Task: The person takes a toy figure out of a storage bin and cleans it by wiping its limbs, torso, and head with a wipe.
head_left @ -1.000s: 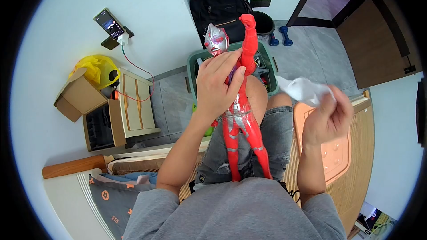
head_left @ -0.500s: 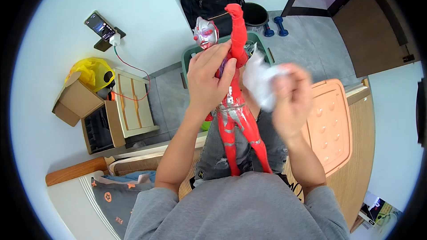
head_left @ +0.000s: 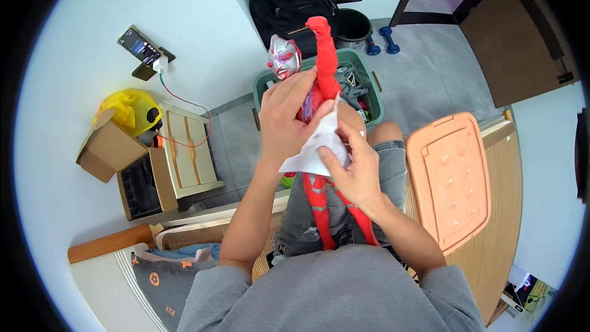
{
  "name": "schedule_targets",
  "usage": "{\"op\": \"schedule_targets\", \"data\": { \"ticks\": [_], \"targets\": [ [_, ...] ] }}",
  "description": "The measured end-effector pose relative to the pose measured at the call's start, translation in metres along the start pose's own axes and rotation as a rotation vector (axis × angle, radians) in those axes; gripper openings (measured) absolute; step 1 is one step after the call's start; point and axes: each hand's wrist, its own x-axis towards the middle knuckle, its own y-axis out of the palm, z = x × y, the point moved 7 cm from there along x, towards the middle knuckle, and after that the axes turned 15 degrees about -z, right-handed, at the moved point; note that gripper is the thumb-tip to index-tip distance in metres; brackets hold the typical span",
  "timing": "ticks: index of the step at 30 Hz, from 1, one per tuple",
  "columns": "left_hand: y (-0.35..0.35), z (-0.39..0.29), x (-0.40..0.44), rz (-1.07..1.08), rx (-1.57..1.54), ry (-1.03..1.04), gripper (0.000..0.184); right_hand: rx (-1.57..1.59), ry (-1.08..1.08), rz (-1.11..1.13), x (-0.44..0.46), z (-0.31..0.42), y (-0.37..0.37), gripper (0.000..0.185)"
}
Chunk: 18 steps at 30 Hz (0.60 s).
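Note:
A large red and silver toy figure [head_left: 329,61] stands propped over my lap, one arm raised and its head turned left. My left hand [head_left: 286,110] is wrapped round its chest and shoulder, holding it. In my right hand [head_left: 356,169] is a white tissue [head_left: 319,150], pinched between thumb and fingers and lying against the figure's waist. The tissue hides the waist and hips; the red legs show below it.
A green bin [head_left: 376,95] with assorted toys stands on the floor beyond my knees. To the right lies an orange lid [head_left: 452,178]. At left are an open cardboard box [head_left: 163,178], a small drawer unit [head_left: 192,150] and a yellow bag [head_left: 132,110]. Blue dumbbells [head_left: 388,40] sit near the doorway.
My right hand has moved left with the tissue, from beside the figure onto its waist. The left hand keeps its hold on the figure.

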Motion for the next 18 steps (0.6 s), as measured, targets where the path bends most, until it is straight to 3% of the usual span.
{"op": "schedule_targets", "data": {
  "ticks": [1, 6, 9, 12, 16, 18],
  "targets": [
    [-0.001, -0.002, 0.003, -0.011, -0.013, 0.060, 0.056, -0.042, -0.020, -0.029, -0.001, 0.000, -0.003, 0.042],
    [-0.003, -0.007, 0.005, -0.022, 0.013, 0.046, 0.062, -0.023, 0.119, 0.006, 0.008, -0.017, -0.003, 0.028],
    [-0.006, -0.015, 0.010, -0.023, -0.002, 0.015, 0.057, 0.563, 0.399, 0.030, 0.013, -0.032, 0.007, 0.017],
    [-0.016, -0.038, 0.023, -0.083, -0.142, 0.097, 0.053, 0.601, 0.299, -0.029, 0.016, 0.003, -0.012, 0.021],
    [-0.015, -0.039, 0.028, -0.098, -0.417, 0.005, 0.054, 0.551, 0.194, -0.022, 0.025, 0.028, -0.032, 0.021],
    [0.007, -0.023, 0.021, -0.092, -0.772, -0.287, 0.051, 0.528, 0.140, -0.044, 0.033, 0.030, -0.033, 0.020]
  ]
}}
